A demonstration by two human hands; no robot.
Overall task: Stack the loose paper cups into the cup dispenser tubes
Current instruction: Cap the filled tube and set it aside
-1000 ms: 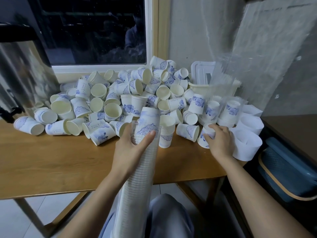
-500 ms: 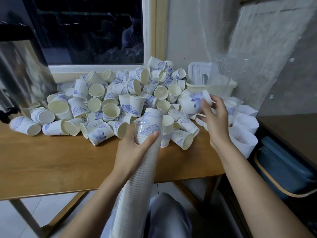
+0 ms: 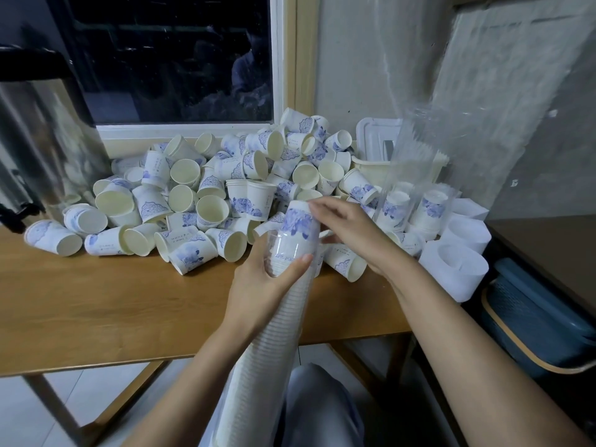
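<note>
A long clear dispenser tube filled with nested white cups slants from my lap up over the table edge. My left hand grips it just below its open mouth. A paper cup with a blue flower print sits bottom-up at the mouth, and my right hand holds it with fingers on its top and side. Behind lies a big pile of loose paper cups, white with blue patterns, several on their sides.
The wooden table bears the pile. At the right stand more clear tubes with cups, white rolled paper sleeves and a cream basket. A dark blue basket sits off the right edge. A window and wall are behind.
My right hand picked a cup from the right of the pile, carried it left and set it bottom-up on the tube's mouth. My left hand kept holding the tube.
</note>
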